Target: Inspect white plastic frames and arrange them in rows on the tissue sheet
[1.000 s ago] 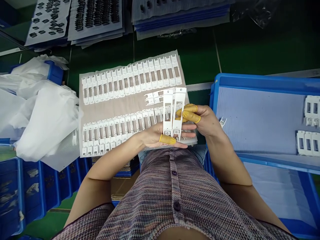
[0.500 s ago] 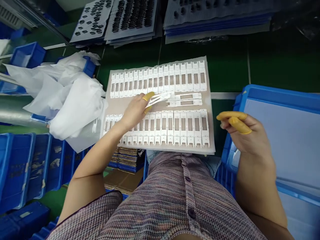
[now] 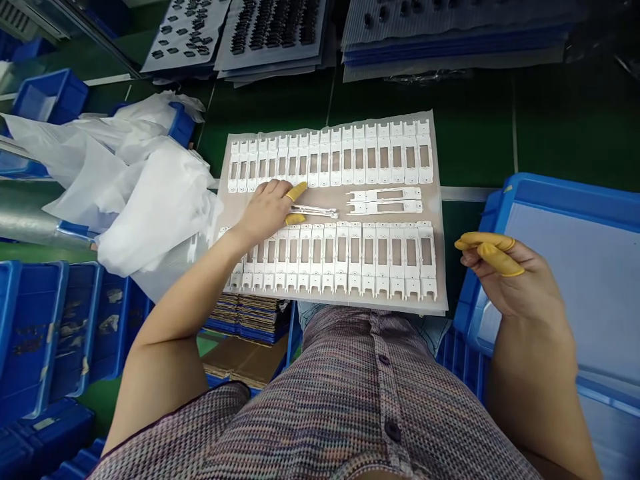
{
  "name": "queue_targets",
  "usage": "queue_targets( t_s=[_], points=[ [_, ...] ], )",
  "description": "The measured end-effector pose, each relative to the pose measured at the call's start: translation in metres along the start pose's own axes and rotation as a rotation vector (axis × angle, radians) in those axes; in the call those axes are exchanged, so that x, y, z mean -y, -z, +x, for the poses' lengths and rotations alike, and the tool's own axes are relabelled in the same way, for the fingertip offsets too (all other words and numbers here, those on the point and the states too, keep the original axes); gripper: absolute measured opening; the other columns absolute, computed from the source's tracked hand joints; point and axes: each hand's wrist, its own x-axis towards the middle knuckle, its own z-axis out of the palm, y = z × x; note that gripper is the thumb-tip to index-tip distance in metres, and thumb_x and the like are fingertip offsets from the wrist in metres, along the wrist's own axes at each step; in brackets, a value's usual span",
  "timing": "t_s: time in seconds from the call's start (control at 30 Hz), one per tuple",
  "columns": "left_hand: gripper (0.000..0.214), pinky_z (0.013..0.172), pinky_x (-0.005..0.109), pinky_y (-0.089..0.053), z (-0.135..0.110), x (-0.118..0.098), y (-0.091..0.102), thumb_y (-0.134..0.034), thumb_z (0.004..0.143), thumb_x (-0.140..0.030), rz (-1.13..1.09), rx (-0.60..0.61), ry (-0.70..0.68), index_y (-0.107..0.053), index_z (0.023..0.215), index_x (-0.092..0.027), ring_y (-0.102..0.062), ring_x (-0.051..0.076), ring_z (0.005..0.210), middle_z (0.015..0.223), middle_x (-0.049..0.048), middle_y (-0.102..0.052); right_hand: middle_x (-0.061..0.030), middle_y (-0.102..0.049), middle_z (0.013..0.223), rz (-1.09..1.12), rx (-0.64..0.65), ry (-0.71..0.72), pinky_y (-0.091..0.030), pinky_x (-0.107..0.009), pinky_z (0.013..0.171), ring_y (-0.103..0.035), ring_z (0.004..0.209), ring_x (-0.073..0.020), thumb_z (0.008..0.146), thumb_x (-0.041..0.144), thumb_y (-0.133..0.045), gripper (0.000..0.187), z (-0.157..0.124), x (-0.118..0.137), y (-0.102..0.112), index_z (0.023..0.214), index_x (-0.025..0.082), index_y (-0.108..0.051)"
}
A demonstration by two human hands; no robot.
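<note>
The left hand (image 3: 267, 213) is pinching the end of a slim white plastic strip (image 3: 315, 211) between its yellow-cotted fingers (image 3: 296, 192), using the light pressure such a thin piece needs. The strip is lying across the tan sheet (image 3: 375, 217), between two rows of white plastic frames (image 3: 330, 157), its long axis parallel to them, tips pointing right. The right hand (image 3: 505, 273) is hovering empty, fingers loosely curled, above a blue crate (image 3: 550, 190).

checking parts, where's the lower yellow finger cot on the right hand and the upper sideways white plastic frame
yellow finger cot (image 3: 503, 260), head view, its middle
white plastic frame (image 3: 363, 196), head view, its left end
</note>
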Motion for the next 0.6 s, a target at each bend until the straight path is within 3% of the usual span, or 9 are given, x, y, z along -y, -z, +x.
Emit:
queue_targets(
  t_s=[0.13,0.27,0.4,0.6],
  points=[
    [0.068,0.106,0.052,-0.046,0.0,0.006,-0.004,-0.047,0.103,-0.06,-0.039,-0.107,-0.051,-0.051,0.153,-0.014,-0.052,0.039,0.124,0.135,0.0205,-0.061,-0.0044,-0.075,0.087,0.001,0.002,-0.043,-0.05,-0.03,0.062,-0.059,0.071,-0.0155,0.059,0.053,-0.097,0.033,0.0,0.005,-0.006,0.083,0.033,-0.085],
    [0.046,0.095,0.048,-0.051,0.004,0.009,-0.008,-0.049,0.105,-0.047,-0.146,-0.18,-0.044,-0.066,0.136,-0.019,-0.06,0.034,0.111,0.121,0.0144,-0.069,-0.0038,-0.076,0.089,0.018,0.004,-0.063,-0.051,-0.026,0.064,-0.061,0.074,-0.0139,0.059,0.052,-0.099,0.035,0.0,0.003,-0.01,0.084,0.032,-0.085],
    [0.032,0.096,0.049,-0.052,0.009,0.016,-0.012,-0.053,0.102,-0.036,-0.3,-0.13,-0.08,-0.075,0.12,-0.024,-0.064,0.03,0.108,0.115,0.0096,-0.073,-0.0037,-0.077,0.09,0.018,0.01,-0.044,-0.052,-0.026,0.066,-0.061,0.074,-0.0134,0.061,0.051,-0.098,0.034,0.001,0.0,-0.009,0.086,0.032,-0.085],
    [0.035,0.099,0.046,-0.056,0.021,0.016,-0.011,-0.05,0.102,-0.033,-0.494,-0.113,-0.068,-0.075,0.123,-0.021,-0.069,0.026,0.108,0.117,0.0089,-0.076,-0.0044,-0.077,0.089,0.016,0.028,-0.024,-0.052,-0.027,0.066,-0.061,0.075,-0.014,0.064,0.052,-0.097,0.032,0.002,-0.002,-0.008,0.087,0.033,-0.085]
  ],
)
